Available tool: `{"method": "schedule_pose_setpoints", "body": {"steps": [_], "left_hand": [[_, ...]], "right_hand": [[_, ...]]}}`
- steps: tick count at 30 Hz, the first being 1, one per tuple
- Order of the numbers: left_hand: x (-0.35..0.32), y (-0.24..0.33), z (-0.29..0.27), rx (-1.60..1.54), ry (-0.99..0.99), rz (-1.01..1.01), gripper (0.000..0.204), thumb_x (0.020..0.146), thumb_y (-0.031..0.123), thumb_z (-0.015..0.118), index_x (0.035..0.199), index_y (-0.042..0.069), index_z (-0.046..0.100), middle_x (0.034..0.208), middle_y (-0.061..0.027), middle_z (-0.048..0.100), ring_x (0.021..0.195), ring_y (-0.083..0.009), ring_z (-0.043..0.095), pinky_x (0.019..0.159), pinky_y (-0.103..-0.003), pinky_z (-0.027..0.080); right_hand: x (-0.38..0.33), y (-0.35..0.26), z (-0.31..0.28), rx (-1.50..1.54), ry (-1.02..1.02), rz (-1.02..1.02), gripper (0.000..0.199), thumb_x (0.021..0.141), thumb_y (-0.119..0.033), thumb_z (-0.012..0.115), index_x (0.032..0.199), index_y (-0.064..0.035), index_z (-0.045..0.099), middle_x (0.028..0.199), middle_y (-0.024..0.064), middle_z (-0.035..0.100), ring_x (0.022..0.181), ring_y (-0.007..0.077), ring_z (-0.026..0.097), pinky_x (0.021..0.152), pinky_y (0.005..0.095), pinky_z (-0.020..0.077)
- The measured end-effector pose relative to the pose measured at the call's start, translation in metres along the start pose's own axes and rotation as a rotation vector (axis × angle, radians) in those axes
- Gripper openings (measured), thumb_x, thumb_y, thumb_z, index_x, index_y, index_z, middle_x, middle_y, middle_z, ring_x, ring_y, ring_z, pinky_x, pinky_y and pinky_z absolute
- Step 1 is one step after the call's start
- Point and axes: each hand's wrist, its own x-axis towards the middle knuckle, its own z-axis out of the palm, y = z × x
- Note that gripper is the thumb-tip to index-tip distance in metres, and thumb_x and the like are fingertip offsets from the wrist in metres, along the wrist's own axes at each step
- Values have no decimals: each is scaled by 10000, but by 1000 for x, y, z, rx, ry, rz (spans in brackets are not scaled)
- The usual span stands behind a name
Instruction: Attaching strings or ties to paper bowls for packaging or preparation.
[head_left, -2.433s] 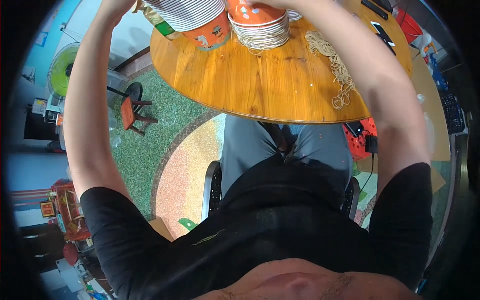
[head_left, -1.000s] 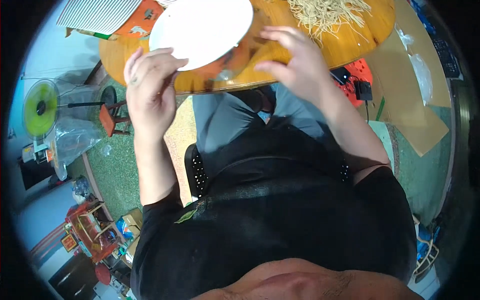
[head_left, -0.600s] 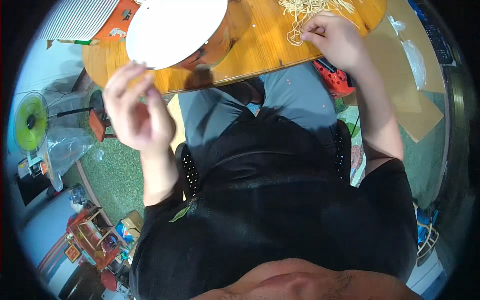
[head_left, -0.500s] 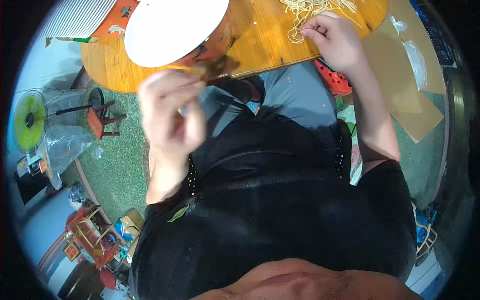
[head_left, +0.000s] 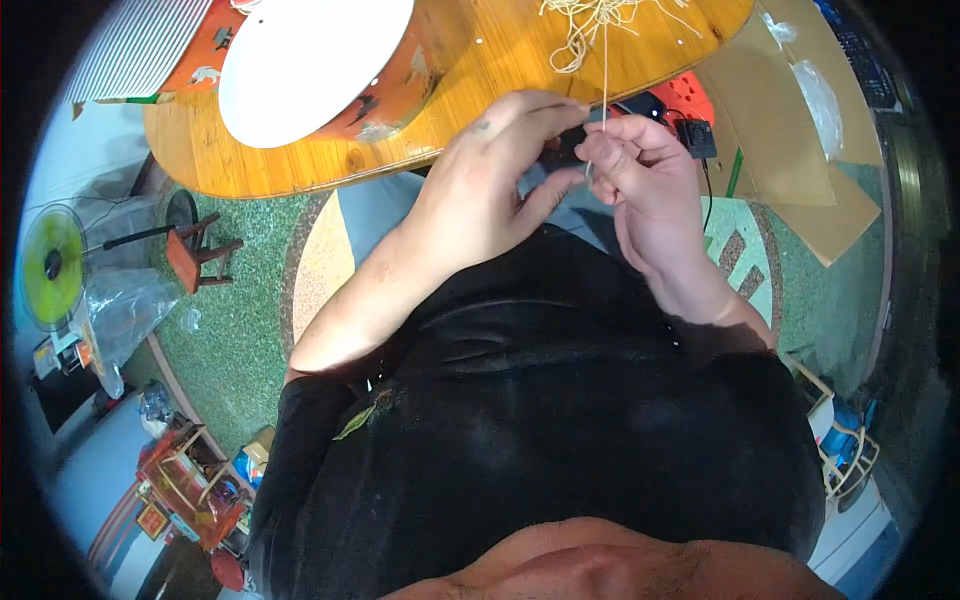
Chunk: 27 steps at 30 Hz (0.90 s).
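A beige string (head_left: 605, 70) runs taut from a loose tangle of string (head_left: 585, 20) on the table down to my right hand (head_left: 655, 185). The thumb and forefinger of that hand pinch it just in front of the table edge. My left hand (head_left: 490, 175) is close beside, reaching in from the left. Its fingers are stretched out and the thumb is apart from them, with nothing visible held between. A short pale curve of string shows by the right fingertips, close to the left thumb.
On the wooden table (head_left: 500, 70) stands an orange-red round container with a white top (head_left: 310, 70). Under its right edge are a red perforated object (head_left: 685, 100) and a black adapter (head_left: 697, 138). Flattened cardboard (head_left: 790, 150) lies right. A green fan (head_left: 52, 265) and small stool (head_left: 190, 255) stand left.
My right hand has come down from the tangle, drawing a string out toward me. My left hand has moved right, beside it, with fingers now stretched out. The view has shifted slightly.
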Motion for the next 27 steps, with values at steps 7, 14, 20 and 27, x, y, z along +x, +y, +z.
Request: {"method": "schedule_pose_setpoints", "body": {"steps": [7, 14, 20, 27], "left_hand": [[-28, 0, 6, -784, -9, -467, 377, 931, -37, 731, 1291, -16, 621, 1135, -87, 724, 1016, -143, 686, 881, -271, 555], [-36, 1, -6, -797, 86, -689, 198, 978, -4, 682, 1175, -10, 698, 1001, -92, 772, 838, -136, 717, 759, -260, 576], [-52, 4, -34, -70, 12, -401, 155, 961, 37, 688, 1111, -3, 698, 848, -135, 735, 713, -213, 732, 628, -311, 566], [-62, 18, -50, 70, 145, -282, 209, 926, 0, 711, 1068, 8, 558, 829, -138, 712, 772, -336, 743, 657, -385, 579]], "right_hand": [[9, 12, 25, 181, 85, 33, 150, 935, -95, 778, 1031, -15, 694, 917, 68, 754, 727, 73, 647, 592, 204, 445], [17, 20, 29, 189, 14, -43, 182, 902, -60, 804, 1028, 8, 692, 850, 55, 728, 666, 108, 629, 689, 243, 528], [9, 18, 30, -792, 80, -887, 485, 848, -85, 817, 1268, -27, 581, 1425, 184, 545, 1309, 273, 522, 1026, 417, 474], [17, 15, 48, -1045, -375, -974, 272, 770, -140, 840, 1028, -125, 755, 961, 25, 754, 917, 235, 720, 971, 456, 495]]}}
